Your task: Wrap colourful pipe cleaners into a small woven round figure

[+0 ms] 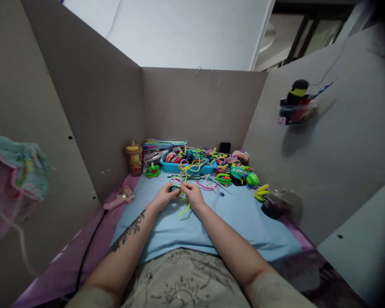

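Observation:
My left hand (pixel 165 196) and my right hand (pixel 193 194) meet over the light blue cloth (pixel 237 214), fingers pinched together on a small teal pipe-cleaner piece (pixel 176 189). A yellow-green pipe cleaner (pixel 185 209) trails down from it between my wrists. Just beyond my hands lie loose pipe cleaners (pixel 195 169) and a blue tray (pixel 173 166) full of them. Finished fuzzy green figures (pixel 237 173) sit to the right of the tray.
A pink glue gun (pixel 120 199) with a black cord lies at the left edge. A lidded drink cup (pixel 134 160) stands at back left, a dark cup (pixel 274 205) at right. Cardboard walls (pixel 99 107) enclose the desk; a clear holder (pixel 297 109) hangs on the right wall.

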Demonstrator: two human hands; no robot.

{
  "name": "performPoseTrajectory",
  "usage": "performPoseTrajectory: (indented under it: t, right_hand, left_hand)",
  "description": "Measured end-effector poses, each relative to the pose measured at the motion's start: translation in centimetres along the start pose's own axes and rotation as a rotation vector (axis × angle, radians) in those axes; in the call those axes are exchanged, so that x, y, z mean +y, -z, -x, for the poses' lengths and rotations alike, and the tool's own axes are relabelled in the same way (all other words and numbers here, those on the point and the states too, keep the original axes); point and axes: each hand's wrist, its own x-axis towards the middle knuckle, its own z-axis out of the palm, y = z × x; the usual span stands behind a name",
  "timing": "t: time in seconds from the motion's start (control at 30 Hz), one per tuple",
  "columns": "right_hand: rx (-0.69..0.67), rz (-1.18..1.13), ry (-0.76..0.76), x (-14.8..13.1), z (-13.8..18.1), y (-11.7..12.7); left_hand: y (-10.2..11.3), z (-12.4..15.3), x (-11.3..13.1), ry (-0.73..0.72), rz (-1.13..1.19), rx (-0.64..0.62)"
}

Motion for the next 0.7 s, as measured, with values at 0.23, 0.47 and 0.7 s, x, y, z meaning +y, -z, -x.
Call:
performPoseTrajectory:
  t: [0.23,0.47,0.7]
  right_hand:
    - [0.010,-0.006,-0.026,-0.4,0.2,0.0]
    - [0.046,0.078,-0.011,-0.8,0.3,-0.2]
    - [-0.052,0.082,0.012,-1.1,0.5,0.5]
  left_hand:
    - [0.1,-0.2,-0.3,-0.093,-0.113,0.046]
    - [0.6,-0.9,-0.9,-0.193,-0.249,0.162]
    - [1.1,-1.0,-0.8,-0.262,-0.393,0.265]
